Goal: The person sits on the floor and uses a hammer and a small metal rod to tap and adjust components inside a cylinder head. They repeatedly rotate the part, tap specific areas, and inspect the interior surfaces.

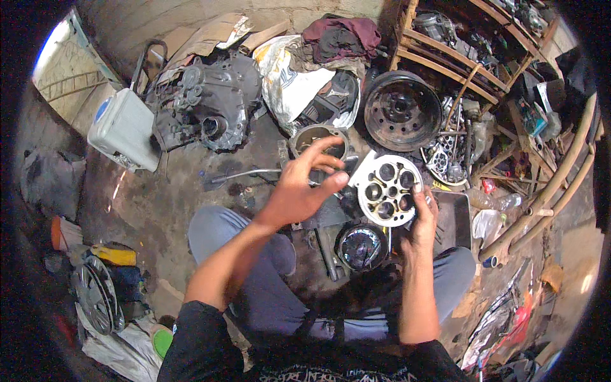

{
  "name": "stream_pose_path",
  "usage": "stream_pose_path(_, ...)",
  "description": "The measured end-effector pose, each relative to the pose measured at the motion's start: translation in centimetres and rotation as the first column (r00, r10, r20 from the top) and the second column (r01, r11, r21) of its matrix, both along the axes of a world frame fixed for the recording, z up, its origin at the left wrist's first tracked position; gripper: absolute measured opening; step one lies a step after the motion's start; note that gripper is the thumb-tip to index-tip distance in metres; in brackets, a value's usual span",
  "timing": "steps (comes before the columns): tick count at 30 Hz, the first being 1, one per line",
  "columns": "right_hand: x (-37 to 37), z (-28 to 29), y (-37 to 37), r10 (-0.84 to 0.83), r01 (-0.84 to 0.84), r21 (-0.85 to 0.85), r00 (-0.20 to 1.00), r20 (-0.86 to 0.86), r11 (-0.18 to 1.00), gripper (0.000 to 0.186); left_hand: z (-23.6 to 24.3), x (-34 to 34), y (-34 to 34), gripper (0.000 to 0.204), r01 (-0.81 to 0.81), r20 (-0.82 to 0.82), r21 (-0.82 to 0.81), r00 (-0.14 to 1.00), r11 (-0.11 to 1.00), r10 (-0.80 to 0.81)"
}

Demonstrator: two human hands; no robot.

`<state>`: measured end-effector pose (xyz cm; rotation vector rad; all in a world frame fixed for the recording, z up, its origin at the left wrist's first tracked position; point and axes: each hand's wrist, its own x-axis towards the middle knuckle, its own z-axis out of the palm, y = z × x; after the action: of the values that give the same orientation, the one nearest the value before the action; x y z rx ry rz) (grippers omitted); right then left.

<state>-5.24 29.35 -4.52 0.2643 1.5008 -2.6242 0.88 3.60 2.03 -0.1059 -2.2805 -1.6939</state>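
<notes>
My right hand [423, 218] grips the edge of a round silver metal cylinder block [392, 191], thumb on its rim. A ring of several round bores surrounds its centre hole, and a lug sticks out at the upper left. Just left of that lug my left hand [310, 183] is raised, fingers apart, holding nothing that I can see. Behind the left fingers stands an open round metal housing [307, 135], partly covered by them. Below the block sits a round bowl [363, 248] with dark shiny liquid. A hammer-like tool [326, 256] lies beside the bowl.
A large gearbox casing [203, 102] and a grey jerrycan [125, 130] stand at the far left. Behind are a white sack [280, 83] of parts and a steel wheel rim [403, 111]. A wooden rack [452, 54], loose metal parts and bent poles [560, 184] crowd the right.
</notes>
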Motion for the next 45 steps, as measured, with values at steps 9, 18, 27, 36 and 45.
stream_pose_path(9, 1.8, 5.5, -9.8, 0.147, -0.117, 0.174, 0.974, -0.173, 0.978, 0.022, -0.7, 0.2, -0.2, 0.04, -0.195, -0.031, 0.567, 0.966, 0.8, 0.257)
stream_pose_path(18, 0.8, 2.4, -9.7, 0.255, -0.183, 0.311, 0.944, -0.21, 0.933, 0.044, -0.5, 0.3, -4.3, 0.029, -0.423, 0.031, 0.478, 0.884, 0.769, 0.467)
stream_pose_path(27, 1.4, -0.2, -10.4, 0.713, 0.419, 0.905, 0.656, -0.249, -0.069, 0.024, -0.3, -0.1, -7.0, 0.028, -0.495, -0.143, 0.327, 0.816, 0.805, 0.56)
stream_pose_path(36, 1.5, -1.5, -11.0, 0.695, 0.393, 0.907, 0.694, -0.185, -0.151, 0.046, 0.1, 0.4, -6.8, 0.027, -0.523, -0.137, 0.26, 0.812, 0.812, 0.567)
stream_pose_path(45, 1.6, -1.7, -11.9, 0.692, 0.326, 0.932, 0.71, -0.13, -0.16, 0.058, 0.4, 0.5, -6.8, 0.026, -0.482, -0.046, 0.37, 0.844, 0.794, 0.534)
